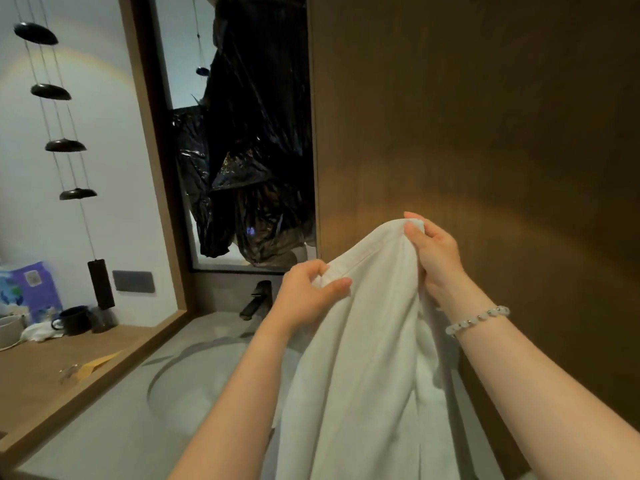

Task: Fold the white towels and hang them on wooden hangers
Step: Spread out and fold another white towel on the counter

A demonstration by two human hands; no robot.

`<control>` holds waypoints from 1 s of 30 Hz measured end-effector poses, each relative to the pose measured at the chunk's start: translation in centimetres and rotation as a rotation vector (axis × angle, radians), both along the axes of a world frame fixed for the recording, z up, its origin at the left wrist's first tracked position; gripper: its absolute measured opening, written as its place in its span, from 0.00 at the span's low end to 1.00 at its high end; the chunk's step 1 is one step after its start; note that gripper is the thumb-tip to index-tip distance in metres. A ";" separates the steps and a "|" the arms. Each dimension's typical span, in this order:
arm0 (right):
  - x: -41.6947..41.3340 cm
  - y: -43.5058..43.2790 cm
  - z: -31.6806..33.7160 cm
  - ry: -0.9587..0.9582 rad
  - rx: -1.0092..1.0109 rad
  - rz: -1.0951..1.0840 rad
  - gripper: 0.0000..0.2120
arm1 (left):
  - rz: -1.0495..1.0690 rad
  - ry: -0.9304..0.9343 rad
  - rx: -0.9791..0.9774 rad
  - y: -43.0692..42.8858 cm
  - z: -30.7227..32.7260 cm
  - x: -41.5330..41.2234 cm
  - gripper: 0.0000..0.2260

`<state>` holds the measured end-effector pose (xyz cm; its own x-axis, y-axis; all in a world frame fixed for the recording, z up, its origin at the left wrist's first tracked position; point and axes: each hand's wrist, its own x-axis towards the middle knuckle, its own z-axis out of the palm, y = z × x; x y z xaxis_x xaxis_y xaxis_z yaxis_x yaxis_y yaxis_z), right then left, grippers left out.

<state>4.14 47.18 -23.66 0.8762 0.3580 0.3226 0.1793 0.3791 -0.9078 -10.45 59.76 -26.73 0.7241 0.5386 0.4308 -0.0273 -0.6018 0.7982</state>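
A white towel (pixel 363 358) hangs in long folds from both my hands, in front of a dark wooden wall. My right hand (pixel 434 254) pinches its top corner, held higher. My left hand (pixel 310 289) grips the upper edge lower down and to the left, thumb over the cloth. The towel's lower part drops out of the frame. On the wooden counter at the left lies a wooden hanger (pixel 93 365), partly hidden by the counter's raised edge.
A grey basin (pixel 194 382) with a black tap (pixel 256 299) sits below the towel. The wooden counter (pixel 41 386) at the left holds a dark mug (pixel 72 320), a purple packet (pixel 29 292) and crumpled tissue. A mirror (pixel 242 133) behind shows black plastic sheeting.
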 end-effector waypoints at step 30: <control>11.9 2.7 -6.8 -0.216 -0.505 0.036 0.11 | 0.177 -0.003 -0.768 -10.4 -8.8 11.9 0.21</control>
